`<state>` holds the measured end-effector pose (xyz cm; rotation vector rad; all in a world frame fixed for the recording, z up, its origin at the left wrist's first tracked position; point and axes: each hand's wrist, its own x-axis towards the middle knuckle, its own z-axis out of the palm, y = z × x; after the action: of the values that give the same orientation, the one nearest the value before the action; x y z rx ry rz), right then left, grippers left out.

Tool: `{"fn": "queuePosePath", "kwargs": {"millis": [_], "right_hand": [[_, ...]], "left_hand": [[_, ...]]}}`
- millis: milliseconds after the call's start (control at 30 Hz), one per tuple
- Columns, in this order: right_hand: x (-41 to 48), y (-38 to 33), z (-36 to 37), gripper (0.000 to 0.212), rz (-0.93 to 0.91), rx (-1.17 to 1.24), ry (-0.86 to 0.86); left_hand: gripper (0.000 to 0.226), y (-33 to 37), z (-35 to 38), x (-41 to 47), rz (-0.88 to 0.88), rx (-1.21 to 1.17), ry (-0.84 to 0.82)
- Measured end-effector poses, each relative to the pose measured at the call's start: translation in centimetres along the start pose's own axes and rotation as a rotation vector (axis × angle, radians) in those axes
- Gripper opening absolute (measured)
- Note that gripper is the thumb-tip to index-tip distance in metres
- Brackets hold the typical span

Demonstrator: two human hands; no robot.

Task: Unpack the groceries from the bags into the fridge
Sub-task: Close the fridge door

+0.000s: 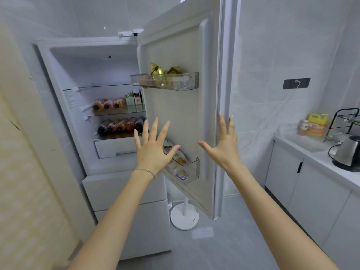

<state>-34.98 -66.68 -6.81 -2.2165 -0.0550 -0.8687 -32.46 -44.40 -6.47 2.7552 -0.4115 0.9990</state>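
— Where are the groceries to be found?
— No bag is seen. Far left, inside the open fridge, bottles are laid on their sides in two rows on the shelves, with cartons stood at the right end of the upper row. Gold packets are held in the upper door bin, flat packs in the lower door bin
— And how are the hands placed?
— The left hand is raised in front of the lower door bin, its fingers straight and spread apart, nothing held. To its right the right hand is raised likewise, fingers splayed, nothing gripped, the tips up by the free edge of the door; whether that edge is touched cannot be told
— What is the next move judged to turn on?
— That edge. It runs upright, to the right of both hands, and the right hand is plainly the nearer. If the door is to be swung shut, it would have to be carried leftward toward the fridge, and the left hand is set before the inner face, in that path. The table and kettle at far right are well apart from all this
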Motion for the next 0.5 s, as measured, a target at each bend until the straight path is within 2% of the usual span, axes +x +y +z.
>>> {"fn": "queuePosePath", "kwargs": {"millis": [233,400,500], "right_hand": [[-2.3,-1.1,2.1,0.096,-0.141,0.040,0.137],[-3.9,-4.3,5.1,0.081,-0.311,0.202,0.066],[-4.8,-6.5,7.8,0.081,-0.413,0.275,-0.064]], "left_hand": [[0.079,-1.6,-0.9,-0.5,-0.013,-0.025,0.052],[0.080,-4.6,-2.1,-2.5,-0.061,-0.139,0.035],[0.079,-6.5,-2.8,-4.2,-0.111,-0.252,0.028]]}}
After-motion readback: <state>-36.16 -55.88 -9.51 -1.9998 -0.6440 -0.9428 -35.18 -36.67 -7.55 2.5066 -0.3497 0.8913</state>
